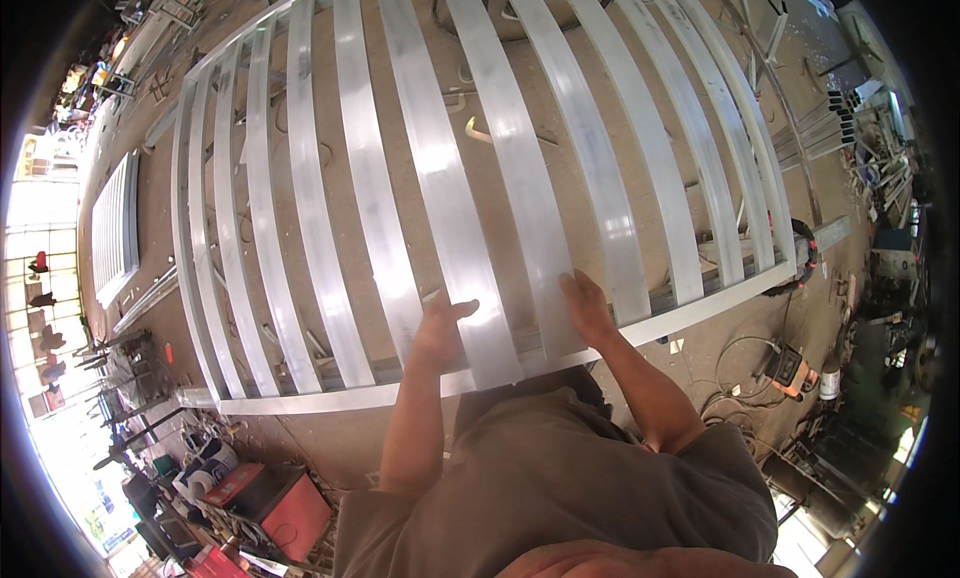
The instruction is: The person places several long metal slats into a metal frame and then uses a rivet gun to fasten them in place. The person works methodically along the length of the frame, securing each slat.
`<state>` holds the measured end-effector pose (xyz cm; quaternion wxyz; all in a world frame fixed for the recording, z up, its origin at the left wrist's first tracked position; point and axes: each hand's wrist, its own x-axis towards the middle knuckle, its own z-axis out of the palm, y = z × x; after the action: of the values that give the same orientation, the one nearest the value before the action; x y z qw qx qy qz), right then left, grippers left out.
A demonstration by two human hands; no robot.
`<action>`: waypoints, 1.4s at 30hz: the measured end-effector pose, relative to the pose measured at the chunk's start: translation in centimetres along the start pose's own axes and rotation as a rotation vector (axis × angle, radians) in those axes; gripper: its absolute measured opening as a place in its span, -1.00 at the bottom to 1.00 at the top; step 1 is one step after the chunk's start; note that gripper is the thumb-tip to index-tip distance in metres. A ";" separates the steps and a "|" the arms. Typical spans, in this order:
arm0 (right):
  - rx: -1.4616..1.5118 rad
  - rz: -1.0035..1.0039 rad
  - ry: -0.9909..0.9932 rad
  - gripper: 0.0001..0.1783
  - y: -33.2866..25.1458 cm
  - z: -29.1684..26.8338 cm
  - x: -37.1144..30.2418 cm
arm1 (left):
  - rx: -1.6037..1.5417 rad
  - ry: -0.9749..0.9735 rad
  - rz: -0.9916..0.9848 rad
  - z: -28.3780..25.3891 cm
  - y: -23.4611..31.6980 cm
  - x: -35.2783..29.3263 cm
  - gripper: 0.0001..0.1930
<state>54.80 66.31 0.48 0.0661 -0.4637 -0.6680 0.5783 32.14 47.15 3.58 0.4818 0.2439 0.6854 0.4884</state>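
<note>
A large silver metal frame (660, 323) with several long parallel slats lies in front of me, its near rail by my waist. My left hand (440, 330) curls round the left edge of one slat (455, 213), its thumb lying across the top face and its other fingers hidden. On the neighbouring slat (525, 168), my right hand (588, 310) grips the right edge near the rail. Its thumb side shows on top; the remaining fingers are partly out of sight. That slat's near end looks blurred.
A yellow-ended curved tool (477, 130) shows through the gaps, on the floor. At lower left stands a red and black box-shaped machine (275, 513). An orange device (790, 373) with coiled cables lies at right. A smaller slatted panel (117, 228) is at far left.
</note>
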 end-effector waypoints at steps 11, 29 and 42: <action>0.010 -0.020 0.022 -0.35 0.4 1.0 0.0 | -0.301 -0.020 -0.145 -1.7 -4.0 1.8 -0.53; 0.011 -0.014 0.008 -0.44 2.0 1.0 0.8 | -0.474 0.251 -0.469 2.7 1.4 2.2 -0.30; 0.009 -0.031 0.034 -0.42 0.6 0.9 0.5 | -0.495 0.219 -0.490 3.3 3.8 2.6 -0.30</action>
<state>54.34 65.96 -0.51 0.0884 -0.4627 -0.6713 0.5722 33.50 52.18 5.76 0.5527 -0.1054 0.6321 0.5328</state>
